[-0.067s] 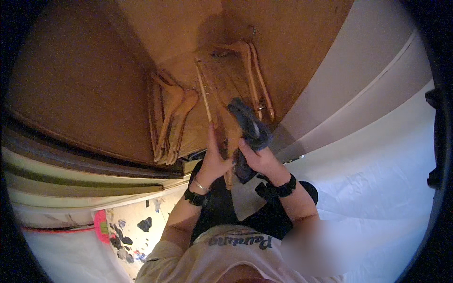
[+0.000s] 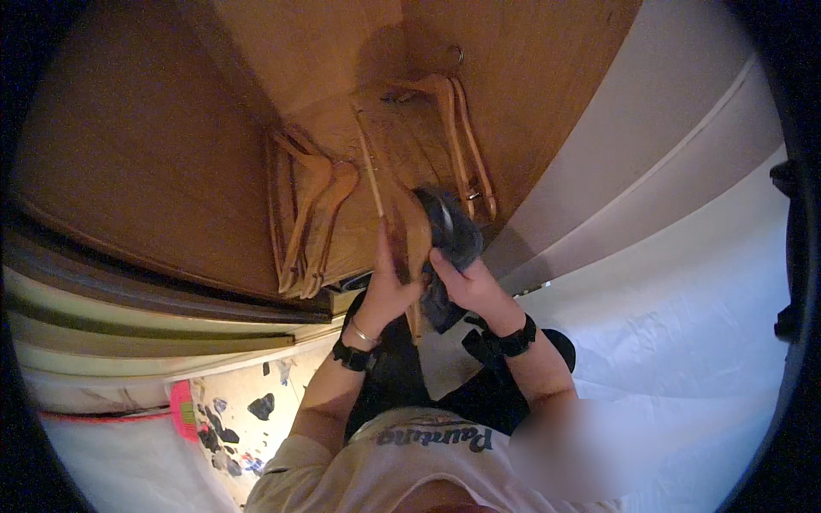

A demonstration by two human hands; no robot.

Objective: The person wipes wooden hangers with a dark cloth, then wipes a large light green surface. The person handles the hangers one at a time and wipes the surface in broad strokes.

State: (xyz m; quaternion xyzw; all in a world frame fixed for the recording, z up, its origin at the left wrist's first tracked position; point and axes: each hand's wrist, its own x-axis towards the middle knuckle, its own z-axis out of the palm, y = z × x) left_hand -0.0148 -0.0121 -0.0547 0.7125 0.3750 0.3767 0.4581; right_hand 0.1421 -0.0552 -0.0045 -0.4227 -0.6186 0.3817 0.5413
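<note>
My left hand [image 2: 392,282] is closed around a wooden clothes hanger [image 2: 416,229], which is held tilted, its far end pointing toward the back of the wooden cabinet. In my right hand [image 2: 466,280] is a bunched dark grey cloth [image 2: 453,224], gripped with the thumb on top and pressed against the hanger's right side. Part of the cloth hangs below between the two hands. The fingers of my right hand are mostly hidden by the cloth.
Several wooden hangers [image 2: 315,192] stand in the wooden cabinet [image 2: 154,154] to the left, and others [image 2: 457,141] lean at the right. White plastic sheeting [image 2: 667,316] covers the right side. Dark scraps [image 2: 262,407] and a pink-and-green item [image 2: 183,410] lie at lower left.
The dark grey cloth has shifted slightly down and left along the hanger, with its upper end lower and closer to the wood. My left hand has hardly moved.
</note>
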